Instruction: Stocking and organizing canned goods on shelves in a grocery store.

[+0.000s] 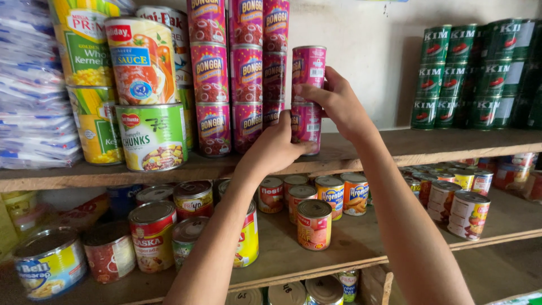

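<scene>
A: Where's the right hand (339,104) sitting?
B: Gripping the upper pink cylindrical metal tin (309,70) w/ fingers round its side, atop the lower pink metal tin (306,127), which the left hand (276,147) is clasping, on the top wooden shelf (395,144), right of the pink stacks (243,73).
A: Handling?
B: Prob. rigid, weighty, smooth label; mid-wall hold looking safest.

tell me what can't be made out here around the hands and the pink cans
Head view only:
- Lower pink can: its front is mostly behind the left hand, so its base on the upper shelf is hidden.
- Upper pink can: right hand covers its lower right side; whether it already rests on the lower can is unclear.
- Cans at the bottom edge: cut off by the frame.
- Plastic packets: cut off at the left edge, contents unreadable.
</scene>
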